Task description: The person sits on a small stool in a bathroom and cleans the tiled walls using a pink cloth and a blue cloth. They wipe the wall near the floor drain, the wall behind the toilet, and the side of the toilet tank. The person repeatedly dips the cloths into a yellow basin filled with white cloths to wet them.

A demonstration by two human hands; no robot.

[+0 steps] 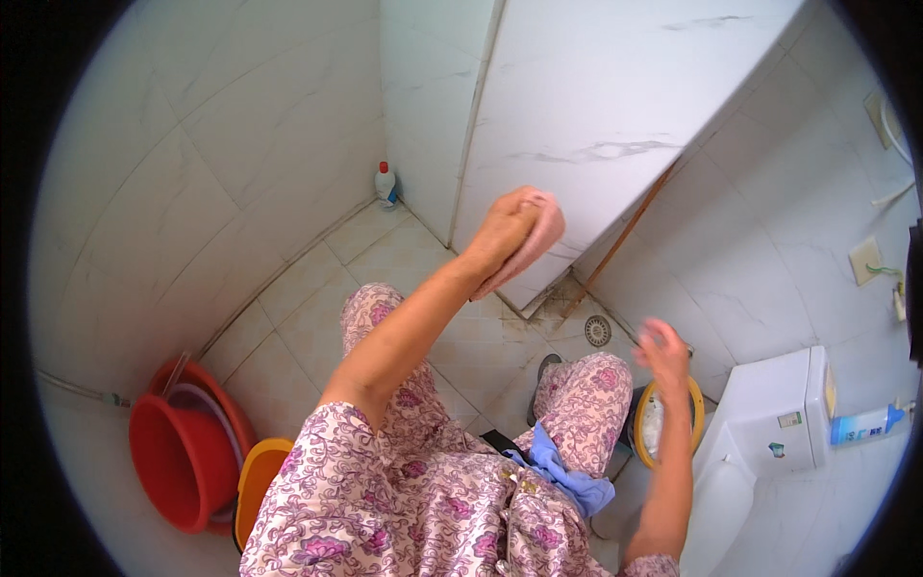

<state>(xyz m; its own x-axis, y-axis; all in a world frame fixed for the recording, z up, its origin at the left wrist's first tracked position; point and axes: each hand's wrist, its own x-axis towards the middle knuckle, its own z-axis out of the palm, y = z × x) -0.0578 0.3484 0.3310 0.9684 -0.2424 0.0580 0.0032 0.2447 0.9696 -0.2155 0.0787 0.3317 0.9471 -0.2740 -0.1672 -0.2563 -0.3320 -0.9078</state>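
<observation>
My left hand (510, 220) grips a folded pink cloth (537, 241) and is raised in front of a white marbled panel (577, 94). The cloth hangs along the far side of my hand and wrist. Over on the right, my right hand (663, 353) is blurred, its fingers loosely apart and nothing visible in them. It hovers near a waste bin with a yellow rim (698, 411) and a white liner. A blue cloth (570, 479) lies across my lap, on the flowered clothing (447, 498).
Red plastic buckets (162, 461) and an orange bucket (263, 469) stand at left. A red-capped bottle (386, 187) occupies the far corner. A wooden stick (624, 234) leans behind the panel, near a floor drain (598, 331). At right is a white toilet (771, 404) with a blue-and-white bottle (865, 425) beside its tank.
</observation>
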